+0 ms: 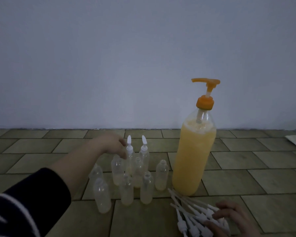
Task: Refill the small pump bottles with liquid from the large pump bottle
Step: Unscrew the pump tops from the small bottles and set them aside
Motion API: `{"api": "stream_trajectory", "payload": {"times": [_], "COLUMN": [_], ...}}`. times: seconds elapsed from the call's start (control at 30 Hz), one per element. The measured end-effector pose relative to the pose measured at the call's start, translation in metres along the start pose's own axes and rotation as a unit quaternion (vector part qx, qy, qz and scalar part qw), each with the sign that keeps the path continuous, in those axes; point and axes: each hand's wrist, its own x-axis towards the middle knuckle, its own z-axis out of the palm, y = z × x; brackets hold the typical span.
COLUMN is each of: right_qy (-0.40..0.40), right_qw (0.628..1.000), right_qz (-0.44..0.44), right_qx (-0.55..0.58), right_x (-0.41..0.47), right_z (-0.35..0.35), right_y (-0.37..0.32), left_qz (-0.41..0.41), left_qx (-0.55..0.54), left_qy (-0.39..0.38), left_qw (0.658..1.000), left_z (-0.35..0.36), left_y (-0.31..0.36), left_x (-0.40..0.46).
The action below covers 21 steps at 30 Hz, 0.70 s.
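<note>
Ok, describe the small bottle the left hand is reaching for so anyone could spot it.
Start at the large pump bottle of yellow liquid. Left of it stands a cluster of small bottles; at its back two wear white pumps. The left hand touches the left capped bottle; the rest are open-necked.

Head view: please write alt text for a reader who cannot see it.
A person's left hand reaches over a cluster of small clear bottles on a tiled floor, touching a capped one, while the right hand rests on a pile of loose white pump tops. A large pump bottle of yellow-orange liquid stands to their right.
</note>
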Motion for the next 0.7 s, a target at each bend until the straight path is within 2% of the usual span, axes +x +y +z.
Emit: {"api": "stream_trajectory", "payload": {"times": [0.17, 0.3, 0.5, 0.6, 0.67, 0.7], "right_qy": [0.020, 0.040, 0.063, 0.069, 0.068, 0.061], "right_qw": [1.000, 0.999, 0.998, 0.997, 0.997, 0.997], "right_qz": [-0.015, -0.011, 0.014, 0.026, 0.022, 0.012], "right_qx": [0.002, 0.013, 0.015, 0.029, 0.037, 0.044], "right_x": [0.001, 0.000, 0.007, 0.013, 0.020, 0.024], "right_z": [0.002, 0.002, -0.003, -0.005, -0.008, -0.009], "right_y": [0.002, -0.002, -0.009, -0.022, -0.031, -0.037], "left_qz": [0.020, 0.017, 0.034, 0.072, 0.103, 0.123], "left_qx": [0.051, 0.049, -0.103, -0.206, -0.308, -0.380], "left_qy": [-0.008, 0.004, 0.091, 0.183, 0.251, 0.274], "left_qw": [0.998, 0.999, 0.990, 0.959, 0.912, 0.875], "left_z": [0.008, 0.016, 0.009, -0.013, -0.029, -0.035], "left_y": [0.017, 0.021, 0.015, -0.001, -0.012, -0.017], "left_x": [0.007, 0.012, 0.007, -0.009, -0.024, -0.033]}}
